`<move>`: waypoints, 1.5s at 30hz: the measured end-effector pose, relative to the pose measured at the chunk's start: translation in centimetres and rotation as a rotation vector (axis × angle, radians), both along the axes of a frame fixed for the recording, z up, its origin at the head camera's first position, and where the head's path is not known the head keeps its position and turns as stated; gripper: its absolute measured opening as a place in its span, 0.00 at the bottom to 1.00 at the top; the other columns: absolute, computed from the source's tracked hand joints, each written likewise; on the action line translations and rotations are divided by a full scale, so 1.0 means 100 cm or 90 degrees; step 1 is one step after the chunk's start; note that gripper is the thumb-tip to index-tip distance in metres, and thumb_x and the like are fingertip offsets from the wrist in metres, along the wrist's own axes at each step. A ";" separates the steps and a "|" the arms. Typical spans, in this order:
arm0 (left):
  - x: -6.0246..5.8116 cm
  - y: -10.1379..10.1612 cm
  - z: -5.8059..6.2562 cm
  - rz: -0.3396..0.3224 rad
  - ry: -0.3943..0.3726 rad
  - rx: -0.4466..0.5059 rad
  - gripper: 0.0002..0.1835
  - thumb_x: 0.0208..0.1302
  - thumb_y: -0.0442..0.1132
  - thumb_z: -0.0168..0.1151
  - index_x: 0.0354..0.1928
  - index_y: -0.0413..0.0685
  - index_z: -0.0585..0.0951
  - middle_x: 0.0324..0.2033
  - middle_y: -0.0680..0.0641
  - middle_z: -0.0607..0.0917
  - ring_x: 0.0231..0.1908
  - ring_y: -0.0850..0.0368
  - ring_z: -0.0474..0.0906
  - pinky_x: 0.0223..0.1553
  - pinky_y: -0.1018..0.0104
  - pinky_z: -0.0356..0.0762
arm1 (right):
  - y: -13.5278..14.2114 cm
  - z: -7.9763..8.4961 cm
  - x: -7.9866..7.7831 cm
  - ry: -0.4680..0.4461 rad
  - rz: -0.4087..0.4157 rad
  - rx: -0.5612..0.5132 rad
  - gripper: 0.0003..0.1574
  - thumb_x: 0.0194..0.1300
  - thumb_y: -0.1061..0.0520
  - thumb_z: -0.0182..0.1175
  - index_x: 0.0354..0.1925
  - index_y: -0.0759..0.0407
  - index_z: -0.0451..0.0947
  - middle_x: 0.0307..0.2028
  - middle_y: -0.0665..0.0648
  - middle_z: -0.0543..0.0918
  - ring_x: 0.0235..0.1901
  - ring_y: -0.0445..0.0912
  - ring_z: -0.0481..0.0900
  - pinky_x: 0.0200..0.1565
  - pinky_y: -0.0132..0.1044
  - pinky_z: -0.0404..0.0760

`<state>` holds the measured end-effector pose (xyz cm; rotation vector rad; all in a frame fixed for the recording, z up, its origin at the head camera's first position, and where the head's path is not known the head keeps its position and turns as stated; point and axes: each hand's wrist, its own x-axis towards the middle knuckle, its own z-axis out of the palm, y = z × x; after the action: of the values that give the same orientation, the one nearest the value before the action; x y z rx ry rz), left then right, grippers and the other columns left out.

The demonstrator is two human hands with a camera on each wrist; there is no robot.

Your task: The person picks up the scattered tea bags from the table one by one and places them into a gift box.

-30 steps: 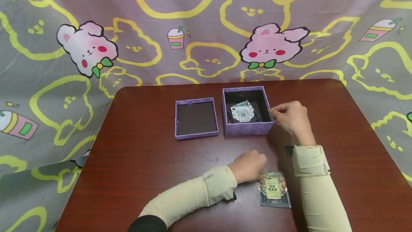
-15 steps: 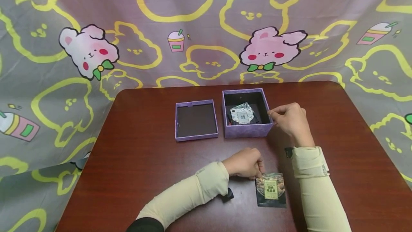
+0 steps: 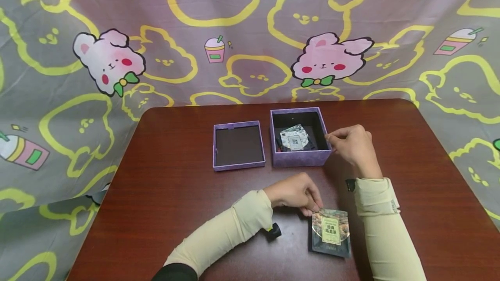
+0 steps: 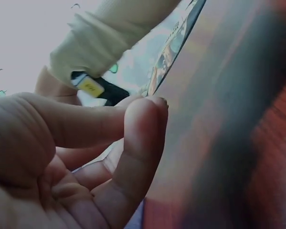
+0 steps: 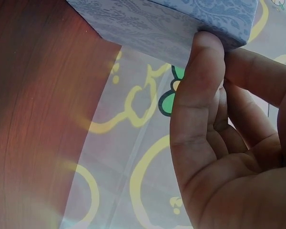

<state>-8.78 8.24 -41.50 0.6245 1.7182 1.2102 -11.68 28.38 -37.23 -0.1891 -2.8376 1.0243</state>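
Observation:
My left hand (image 3: 297,192) pinches the top left corner of a dark, flat tea sachet (image 3: 330,233) with a pale yellow label. In the left wrist view the thumb and index finger meet at the corner, and the sachet (image 4: 174,47) appears nearly edge-on beyond them. The sachet's lower end looks tilted slightly off the table. My right hand (image 3: 354,146) grips the right wall of a purple box (image 3: 300,158) near its front corner. Inside the box lie several sachets (image 3: 294,138), a whitish one on top. In the right wrist view, fingers and thumb pinch the patterned box wall (image 5: 157,28).
A purple box lid (image 3: 239,167) lies inside up on the brown table (image 3: 168,203), left of the box. Behind the table hangs a curtain (image 3: 250,34) with cartoon prints. Small black devices (image 3: 274,231) sit at the cuffs of both sleeves.
My left hand has shifted a little left and up, and now pinches the sachet's corner. The sachet has moved slightly and tilted up from the table. My right hand stays at the box.

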 end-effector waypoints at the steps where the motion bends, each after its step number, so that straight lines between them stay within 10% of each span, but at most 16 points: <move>1: -0.002 -0.001 0.002 0.000 -0.003 0.005 0.06 0.57 0.16 0.65 0.35 0.27 0.85 0.24 0.43 0.87 0.18 0.60 0.80 0.27 0.64 0.86 | 0.000 0.000 0.000 0.001 0.000 0.000 0.14 0.68 0.51 0.65 0.36 0.60 0.90 0.19 0.53 0.85 0.25 0.47 0.80 0.25 0.41 0.71; 17: -0.025 -0.015 0.028 0.040 0.007 0.064 0.06 0.58 0.15 0.63 0.34 0.26 0.86 0.24 0.43 0.87 0.20 0.58 0.81 0.28 0.63 0.86 | -0.001 -0.001 -0.001 -0.003 -0.013 -0.008 0.14 0.68 0.52 0.66 0.37 0.61 0.90 0.18 0.51 0.84 0.37 0.57 0.77 0.33 0.44 0.70; 32: -0.045 -0.021 0.048 0.064 0.039 0.061 0.06 0.60 0.18 0.65 0.33 0.30 0.87 0.24 0.42 0.87 0.20 0.57 0.81 0.28 0.63 0.86 | -0.002 -0.002 0.000 0.006 -0.017 -0.002 0.14 0.67 0.52 0.67 0.36 0.61 0.90 0.18 0.51 0.84 0.26 0.50 0.80 0.27 0.42 0.72; 45: -0.063 -0.022 0.059 0.071 0.066 0.041 0.05 0.61 0.19 0.66 0.35 0.30 0.87 0.25 0.43 0.87 0.20 0.58 0.81 0.36 0.51 0.87 | -0.001 -0.001 -0.001 0.010 -0.013 -0.004 0.13 0.67 0.53 0.66 0.35 0.62 0.90 0.18 0.53 0.84 0.41 0.63 0.72 0.39 0.51 0.68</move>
<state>-15.11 5.99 -35.58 0.6470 1.8263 1.3352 -11.75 28.24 -37.36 -0.2095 -2.8126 1.0274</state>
